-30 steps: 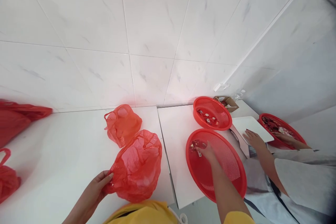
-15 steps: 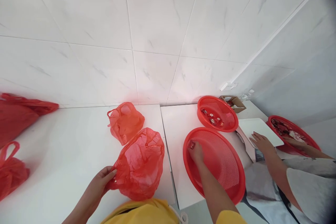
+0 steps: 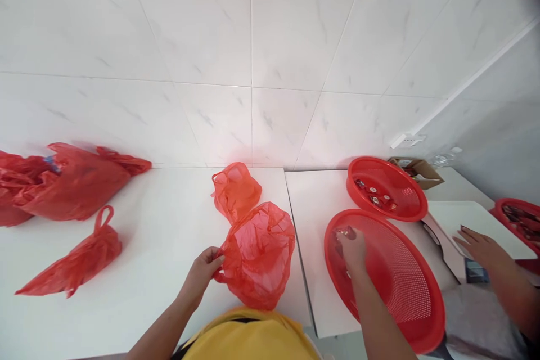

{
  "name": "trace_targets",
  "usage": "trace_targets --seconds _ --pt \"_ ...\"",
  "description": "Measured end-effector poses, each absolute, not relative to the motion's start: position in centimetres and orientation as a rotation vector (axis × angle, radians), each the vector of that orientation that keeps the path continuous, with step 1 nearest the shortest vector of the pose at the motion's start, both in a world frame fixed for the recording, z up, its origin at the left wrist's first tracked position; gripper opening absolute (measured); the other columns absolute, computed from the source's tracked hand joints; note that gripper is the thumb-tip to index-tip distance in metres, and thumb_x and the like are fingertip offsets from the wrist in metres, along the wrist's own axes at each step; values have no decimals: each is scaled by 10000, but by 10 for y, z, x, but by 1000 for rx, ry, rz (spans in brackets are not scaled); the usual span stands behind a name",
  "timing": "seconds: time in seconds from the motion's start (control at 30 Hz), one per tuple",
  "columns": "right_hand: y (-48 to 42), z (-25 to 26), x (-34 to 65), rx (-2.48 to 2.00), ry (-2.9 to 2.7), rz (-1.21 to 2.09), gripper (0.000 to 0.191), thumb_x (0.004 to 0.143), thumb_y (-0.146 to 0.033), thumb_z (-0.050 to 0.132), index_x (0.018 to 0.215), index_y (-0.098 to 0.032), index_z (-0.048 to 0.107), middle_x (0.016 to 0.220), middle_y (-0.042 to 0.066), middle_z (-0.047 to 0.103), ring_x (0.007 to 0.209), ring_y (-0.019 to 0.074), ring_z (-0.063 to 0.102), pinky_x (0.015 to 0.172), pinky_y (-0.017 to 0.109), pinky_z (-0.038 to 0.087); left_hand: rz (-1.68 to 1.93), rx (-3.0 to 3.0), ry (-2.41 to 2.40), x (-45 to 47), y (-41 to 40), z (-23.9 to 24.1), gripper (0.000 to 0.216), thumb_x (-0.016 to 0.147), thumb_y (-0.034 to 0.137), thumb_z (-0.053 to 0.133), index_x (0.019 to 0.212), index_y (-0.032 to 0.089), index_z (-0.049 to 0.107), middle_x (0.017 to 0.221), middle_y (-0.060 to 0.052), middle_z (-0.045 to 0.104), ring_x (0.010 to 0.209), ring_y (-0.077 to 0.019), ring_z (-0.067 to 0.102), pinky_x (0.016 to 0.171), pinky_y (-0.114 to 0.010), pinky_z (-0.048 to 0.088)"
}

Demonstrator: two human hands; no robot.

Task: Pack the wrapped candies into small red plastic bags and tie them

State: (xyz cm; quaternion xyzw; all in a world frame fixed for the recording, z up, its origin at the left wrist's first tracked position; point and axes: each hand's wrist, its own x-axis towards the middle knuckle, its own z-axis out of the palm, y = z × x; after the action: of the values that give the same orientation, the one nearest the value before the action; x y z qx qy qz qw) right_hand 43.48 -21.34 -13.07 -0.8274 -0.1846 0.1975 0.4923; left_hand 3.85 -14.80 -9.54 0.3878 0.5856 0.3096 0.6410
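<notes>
My left hand [image 3: 207, 266] pinches the edge of a thin red plastic bag [image 3: 262, 259], which stands with its mouth spread open. Inside a large red mesh basket [image 3: 394, 275], my right hand [image 3: 353, 248] is closed on small dark-red wrapped packets [image 3: 349, 232] near the far left rim. How many packets it holds cannot be made out, as the fingers partly cover them. Behind the open bag lies a second crumpled red plastic bag [image 3: 237, 188].
Filled red bags [image 3: 84, 180] lean at the left wall; a knotted one [image 3: 80, 261] lies nearer. A smaller red basket [image 3: 388, 185] holds several packets. To the right are a cardboard box [image 3: 422, 174], a white scale [image 3: 481, 222] with a co-worker's hand [image 3: 481, 247], and another basket [image 3: 523, 219].
The view has turned left, so everything sits further right and more red bags show. My left hand keeps its pinch on the bag; my right hand stays in the large basket with packets.
</notes>
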Motion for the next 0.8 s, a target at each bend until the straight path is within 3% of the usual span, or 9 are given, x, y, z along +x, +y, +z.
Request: trace_targets --seconds 0.13,0.3,0.4,0.5,0.6,0.7,0.8 --pt "-208 -97 400 -1829 -477 569 453 641 -418 687 1022 -226 533 814 13 628 671 192 614 530 293 501 698 920 1298 37 -146 -99 227 672 352 690 754 170 581 682 -2 625 579 -146 569 509 -260 464" --pt "-198 -68 320 -1574 -730 870 356 705 -359 666 995 -236 500 771 -32 572 641 147 576 501 250 478 710 958 1283 39 -148 -99 222 689 354 683 755 169 578 669 5 617 566 -138 560 507 -258 468" --pt "-193 -66 277 -1554 -1015 947 276 731 -295 637 978 -245 525 816 -21 599 718 161 594 661 317 532 719 946 1284 40 -153 -95 235 677 366 690 751 172 579 663 5 618 556 -142 559 513 -266 466" --pt "-191 -69 260 -1549 -1319 781 296 711 -248 656 993 -253 567 1004 27 627 962 213 591 896 396 488 745 951 1292 40 -157 -92 244 660 379 695 739 178 582 645 10 609 555 -144 550 517 -260 439" --pt "-193 -72 280 -1582 -1375 595 245 777 -287 597 1019 -247 580 1085 62 619 1054 227 562 949 400 449 754 986 1310 38 -160 -90 240 659 392 691 724 183 592 626 22 589 549 -136 524 514 -246 400" --pt "-203 -81 333 -1777 -1175 489 263 813 -371 530 1021 -221 588 1108 103 619 1037 249 575 878 387 473 741 1000 1336 37 -164 -89 229 671 395 681 721 187 597 615 30 582 532 -128 503 514 -242 376" --pt "-225 -99 398 -2057 -990 442 313 760 -408 542 994 -215 620 1060 116 637 949 272 608 795 388 486 755 1005 1346 37 -165 -89 219 682 387 674 732 186 601 644 21 603 572 -138 532 544 -246 396"
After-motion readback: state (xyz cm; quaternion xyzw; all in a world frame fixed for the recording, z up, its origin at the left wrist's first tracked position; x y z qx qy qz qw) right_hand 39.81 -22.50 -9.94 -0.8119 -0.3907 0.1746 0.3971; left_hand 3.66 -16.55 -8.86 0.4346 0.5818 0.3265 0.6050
